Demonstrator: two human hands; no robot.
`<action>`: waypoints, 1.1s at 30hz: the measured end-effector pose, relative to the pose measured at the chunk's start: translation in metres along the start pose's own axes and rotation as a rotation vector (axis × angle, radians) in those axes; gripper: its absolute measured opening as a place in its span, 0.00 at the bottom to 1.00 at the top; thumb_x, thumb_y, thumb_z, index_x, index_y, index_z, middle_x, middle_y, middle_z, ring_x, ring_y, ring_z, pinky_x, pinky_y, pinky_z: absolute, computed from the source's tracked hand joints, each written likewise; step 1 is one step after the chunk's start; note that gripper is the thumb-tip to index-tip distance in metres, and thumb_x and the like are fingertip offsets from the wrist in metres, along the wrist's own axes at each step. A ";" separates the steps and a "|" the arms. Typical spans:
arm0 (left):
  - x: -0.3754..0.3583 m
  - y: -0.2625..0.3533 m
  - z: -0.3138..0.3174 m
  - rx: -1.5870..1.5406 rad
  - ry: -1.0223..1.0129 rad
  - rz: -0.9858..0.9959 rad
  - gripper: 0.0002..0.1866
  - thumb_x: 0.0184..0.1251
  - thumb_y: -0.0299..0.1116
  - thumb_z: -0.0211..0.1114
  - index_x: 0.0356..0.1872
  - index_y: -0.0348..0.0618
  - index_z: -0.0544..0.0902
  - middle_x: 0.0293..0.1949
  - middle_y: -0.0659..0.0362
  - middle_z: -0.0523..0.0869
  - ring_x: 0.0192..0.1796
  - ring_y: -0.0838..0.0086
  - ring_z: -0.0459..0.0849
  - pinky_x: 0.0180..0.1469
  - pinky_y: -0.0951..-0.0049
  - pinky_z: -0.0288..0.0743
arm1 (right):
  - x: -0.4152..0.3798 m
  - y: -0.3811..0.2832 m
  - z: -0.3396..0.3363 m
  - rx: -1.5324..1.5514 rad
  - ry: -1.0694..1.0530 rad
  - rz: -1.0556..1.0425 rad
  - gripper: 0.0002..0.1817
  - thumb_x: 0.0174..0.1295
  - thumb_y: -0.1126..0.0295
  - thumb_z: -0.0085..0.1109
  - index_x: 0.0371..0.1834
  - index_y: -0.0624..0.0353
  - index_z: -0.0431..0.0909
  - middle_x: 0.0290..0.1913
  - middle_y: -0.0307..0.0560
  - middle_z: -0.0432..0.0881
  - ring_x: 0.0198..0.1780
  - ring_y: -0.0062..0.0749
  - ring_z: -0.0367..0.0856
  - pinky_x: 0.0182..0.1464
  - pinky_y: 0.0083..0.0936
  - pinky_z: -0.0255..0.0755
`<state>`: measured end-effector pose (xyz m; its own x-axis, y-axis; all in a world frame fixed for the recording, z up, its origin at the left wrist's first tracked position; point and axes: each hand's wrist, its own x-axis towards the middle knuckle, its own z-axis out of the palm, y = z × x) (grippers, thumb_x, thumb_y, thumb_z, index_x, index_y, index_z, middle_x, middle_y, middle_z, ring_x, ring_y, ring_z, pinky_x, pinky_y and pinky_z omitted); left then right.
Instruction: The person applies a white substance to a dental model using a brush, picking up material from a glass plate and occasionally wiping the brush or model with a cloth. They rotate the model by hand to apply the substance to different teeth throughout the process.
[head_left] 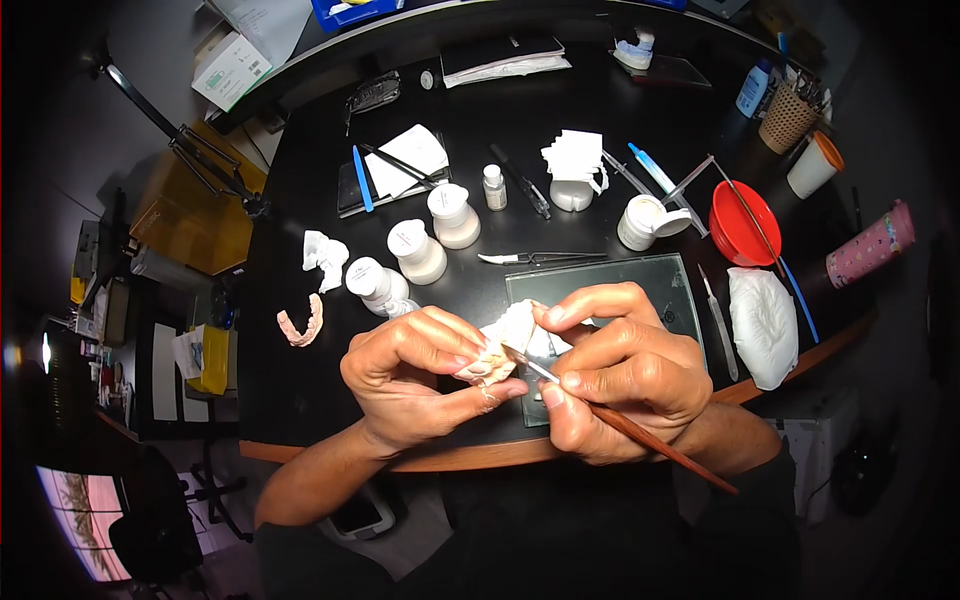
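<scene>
My left hand (415, 370) is closed around a cream dental cast (490, 365), its thumb below and fingers above. In my right hand (630, 375) is a slim brush (640, 432) with a reddish-brown wooden handle and a metal ferrule. The brush tip meets the tooth area of the cast. A crumpled whitish piece (515, 325) shows at the upper side of the cast, near my right index finger. Under both hands lies a glass slab (640, 280). To the left rests a pink horseshoe-shaped dental arch (301, 325).
Several white-lidded powder jars (418, 252) stand left of the slab. Behind it lie a knife-like tool (540, 258) and an opened white tub (642, 222). A red bowl (743, 225), a white bag (762, 325) and a pink bottle (870, 243) are at the right.
</scene>
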<state>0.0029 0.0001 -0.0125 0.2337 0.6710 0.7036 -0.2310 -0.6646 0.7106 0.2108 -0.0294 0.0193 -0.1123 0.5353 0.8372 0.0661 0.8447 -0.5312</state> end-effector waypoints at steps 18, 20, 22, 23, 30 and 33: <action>-0.004 0.009 -0.003 -0.018 0.003 -0.182 0.22 0.47 0.16 0.83 0.39 0.33 0.77 0.36 0.48 0.88 0.41 0.70 0.90 0.44 0.72 0.87 | -0.002 0.003 -0.004 -0.076 -0.115 -0.009 0.12 0.53 0.84 0.71 0.39 0.62 0.81 0.32 0.47 0.84 0.52 0.45 0.81 0.51 0.40 0.87; -0.004 0.009 -0.003 -0.024 0.003 -0.176 0.22 0.47 0.16 0.83 0.39 0.33 0.77 0.36 0.48 0.88 0.41 0.70 0.91 0.44 0.72 0.87 | -0.001 0.001 -0.003 -0.079 -0.116 -0.004 0.12 0.53 0.84 0.71 0.39 0.61 0.81 0.32 0.47 0.84 0.52 0.45 0.81 0.51 0.40 0.87; -0.002 0.006 0.000 -0.068 0.050 -0.136 0.20 0.47 0.17 0.84 0.37 0.30 0.80 0.35 0.47 0.89 0.38 0.73 0.91 0.38 0.77 0.88 | 0.000 0.001 -0.002 -0.084 -0.087 -0.005 0.12 0.50 0.84 0.72 0.36 0.62 0.82 0.30 0.46 0.84 0.49 0.45 0.83 0.48 0.38 0.86; -0.003 0.007 -0.001 -0.050 0.028 -0.156 0.21 0.47 0.16 0.84 0.38 0.32 0.79 0.35 0.47 0.89 0.40 0.72 0.91 0.41 0.75 0.88 | 0.002 0.001 0.001 -0.087 -0.058 -0.008 0.11 0.48 0.84 0.73 0.33 0.63 0.82 0.29 0.46 0.84 0.46 0.45 0.85 0.46 0.35 0.85; -0.003 0.008 -0.002 -0.038 0.027 -0.162 0.21 0.47 0.17 0.84 0.38 0.32 0.79 0.35 0.48 0.89 0.39 0.71 0.91 0.40 0.74 0.88 | 0.001 0.001 0.002 -0.099 -0.032 -0.018 0.10 0.45 0.83 0.73 0.30 0.63 0.82 0.28 0.45 0.84 0.43 0.45 0.86 0.43 0.33 0.83; -0.002 0.004 -0.002 -0.041 0.027 -0.102 0.20 0.45 0.18 0.85 0.36 0.32 0.81 0.34 0.49 0.89 0.38 0.71 0.91 0.39 0.73 0.88 | 0.000 0.001 0.001 -0.076 -0.022 -0.027 0.10 0.46 0.83 0.72 0.29 0.62 0.81 0.28 0.44 0.83 0.43 0.45 0.86 0.43 0.33 0.83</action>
<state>-0.0004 -0.0029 -0.0113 0.2325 0.7437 0.6268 -0.2456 -0.5787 0.7777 0.2100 -0.0287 0.0188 -0.1365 0.5127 0.8476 0.1377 0.8572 -0.4963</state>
